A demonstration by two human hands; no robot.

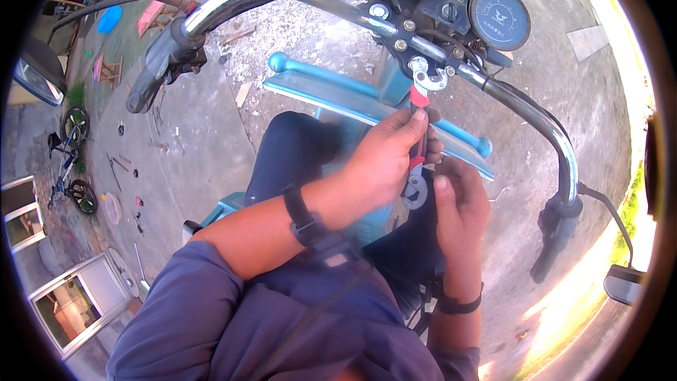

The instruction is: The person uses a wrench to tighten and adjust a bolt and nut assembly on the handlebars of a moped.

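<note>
My left hand is closed around the middle of a double-ended wrench with a red and black grip. The wrench's upper silver jaw overlaps the clamp bolts at the middle of a chrome handlebar; whether it grips a bolt I cannot tell. Its lower hooked end hangs below my fist. Beside that end is my right hand, thumb and fingers apart and loosely curved, with nothing seen in it. Two round gauges sit just beyond the handlebar.
Below the handlebar lies a light-blue metal panel with a tube along it. Black grips end the bar on both sides, and mirrors stick out. A bicycle, loose tools and a blue basin are on the concrete at left.
</note>
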